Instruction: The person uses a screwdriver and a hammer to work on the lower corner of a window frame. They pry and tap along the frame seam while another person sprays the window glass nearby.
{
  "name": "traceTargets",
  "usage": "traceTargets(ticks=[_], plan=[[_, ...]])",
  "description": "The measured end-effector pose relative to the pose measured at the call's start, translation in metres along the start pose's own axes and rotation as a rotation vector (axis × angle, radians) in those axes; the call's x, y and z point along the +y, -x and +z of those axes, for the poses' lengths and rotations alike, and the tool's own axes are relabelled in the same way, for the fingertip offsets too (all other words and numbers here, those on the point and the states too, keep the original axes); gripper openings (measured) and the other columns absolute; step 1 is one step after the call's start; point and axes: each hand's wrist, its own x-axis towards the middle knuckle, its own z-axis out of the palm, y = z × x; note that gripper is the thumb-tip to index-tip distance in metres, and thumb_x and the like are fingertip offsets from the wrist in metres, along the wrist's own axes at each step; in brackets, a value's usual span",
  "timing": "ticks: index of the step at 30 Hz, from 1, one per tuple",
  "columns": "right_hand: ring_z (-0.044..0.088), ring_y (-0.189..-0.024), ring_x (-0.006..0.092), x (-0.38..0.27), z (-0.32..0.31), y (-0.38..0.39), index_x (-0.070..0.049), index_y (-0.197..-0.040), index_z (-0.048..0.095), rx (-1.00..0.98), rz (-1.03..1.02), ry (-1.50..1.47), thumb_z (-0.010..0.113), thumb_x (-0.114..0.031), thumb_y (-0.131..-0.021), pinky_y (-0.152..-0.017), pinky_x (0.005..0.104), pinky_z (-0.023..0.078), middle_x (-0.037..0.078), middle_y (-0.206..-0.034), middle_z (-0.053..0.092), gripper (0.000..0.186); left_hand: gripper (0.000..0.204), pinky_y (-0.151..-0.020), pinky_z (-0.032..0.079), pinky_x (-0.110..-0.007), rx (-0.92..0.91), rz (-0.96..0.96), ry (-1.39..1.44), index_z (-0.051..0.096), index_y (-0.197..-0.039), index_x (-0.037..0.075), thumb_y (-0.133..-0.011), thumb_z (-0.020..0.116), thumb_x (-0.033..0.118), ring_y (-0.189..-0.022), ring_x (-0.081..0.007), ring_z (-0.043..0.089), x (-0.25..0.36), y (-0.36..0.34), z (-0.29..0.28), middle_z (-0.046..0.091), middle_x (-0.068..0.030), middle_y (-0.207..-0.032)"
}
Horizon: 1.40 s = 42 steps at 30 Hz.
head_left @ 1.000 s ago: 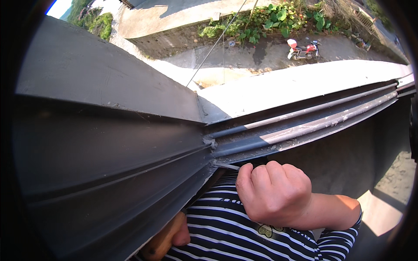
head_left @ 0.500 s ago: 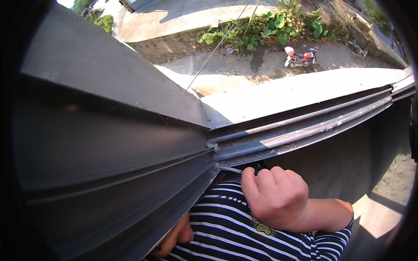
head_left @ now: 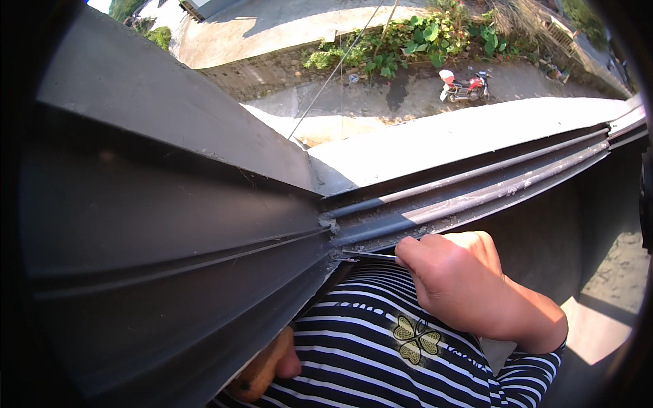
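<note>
My right hand (head_left: 459, 272) is closed around a thin, flat grey strip-like tool (head_left: 371, 256). Its kind is hard to make out, since the fist hides most of it. The free end points left at the dirty corner (head_left: 333, 248) where the sliding-window track (head_left: 435, 207) meets the upright dark frame (head_left: 170, 224). Grit and pale crumbs lie in the track's grooves. Low in the view, part of my left hand (head_left: 272, 370) shows beside the frame's edge; its fingers are mostly hidden, so what it touches is unclear.
Beyond the track runs a sunlit white ledge (head_left: 462, 136), with a drop to a lane below. A red motorcycle (head_left: 466, 87) stands there by green plants (head_left: 422, 41). A thin cable (head_left: 333, 75) slants past outside. My striped shirt (head_left: 360, 340) is close to the frame.
My right hand has shifted right and slightly up, its wrist turned. More of the grey tool's flat end shows near the track corner. The view has tilted slightly.
</note>
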Motion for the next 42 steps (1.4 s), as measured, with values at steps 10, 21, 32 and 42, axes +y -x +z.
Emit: traceTargets(ticks=[10,21,32,42], plan=[[0.05,-0.048,0.0177,-0.005,0.007,0.004,-0.009,-0.07,0.053,0.173,-0.135,0.269,0.059,-0.004,-0.064,-0.039,0.0306,0.037,0.003,-0.056,0.044,0.009,0.045,-0.09,0.046,-0.036,0.039,0.019,-0.005,0.052,-0.102,0.003,-0.096,0.043,0.047,-0.095,-0.0232,0.058,0.0,0.001,0.0,0.063,-0.0165,-0.098],[0.036,-0.043,0.0113,-0.007,0.021,0.002,-0.008,-0.059,0.05,0.261,-0.297,0.544,0.056,-0.009,-0.06,-0.036,0.0249,0.026,0.0,-0.05,0.031,0.006,0.047,-0.092,0.044,-0.031,-0.169,-0.037,0.111,0.048,-0.107,0.0,-0.097,0.045,0.046,-0.104,-0.0244,0.058,-0.014,0.013,-0.047,0.062,-0.0198,-0.109],[0.035,-0.042,0.01,0.003,0.021,0.006,-0.003,-0.057,0.053,0.196,-0.45,0.586,0.057,-0.005,-0.064,-0.037,0.0223,0.022,-0.001,-0.05,0.029,0.009,0.046,-0.092,0.045,-0.03,-0.128,-0.021,0.088,0.047,-0.113,-0.003,-0.096,0.05,0.04,-0.102,-0.0228,0.061,0.003,-0.004,-0.01,0.062,-0.0209,-0.112],[0.039,-0.044,0.0101,0.009,0.021,0.009,0.003,-0.07,0.064,0.248,-0.508,0.621,0.059,-0.006,-0.069,-0.038,0.0216,0.024,0.0,-0.051,0.035,0.01,0.047,-0.091,0.043,-0.026,0.006,-0.067,-0.037,0.047,-0.115,-0.002,-0.096,0.048,0.04,-0.103,-0.02,0.059,0.012,0.012,-0.004,0.062,-0.0176,-0.116]])
